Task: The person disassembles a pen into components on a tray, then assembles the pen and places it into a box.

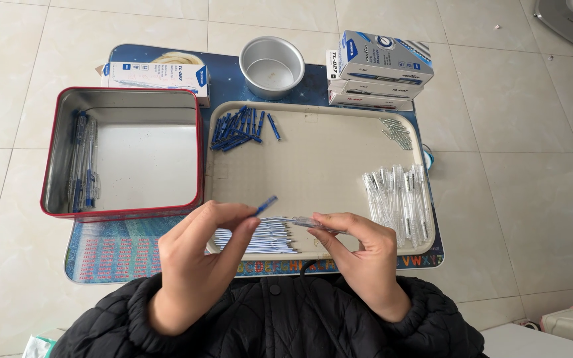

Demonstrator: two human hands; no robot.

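The left hand (197, 262) pinches a blue cap (266, 204) at its fingertips; the right hand (359, 248) grips a clear barrel (303, 222), tip pointing toward the left hand. Refills (256, 237) lie just beneath both hands on the tray (319, 166). A slipping cap could drop among them, I'd say.

Both forearms in black quilted sleeves are reaching forward from the body, wrists bent inward. The left hand (200, 265) is pinching with thumb and forefinger, fingertips raised. The right hand (359, 255) is curling its fingers in a light pinch, palm turned down toward the left.
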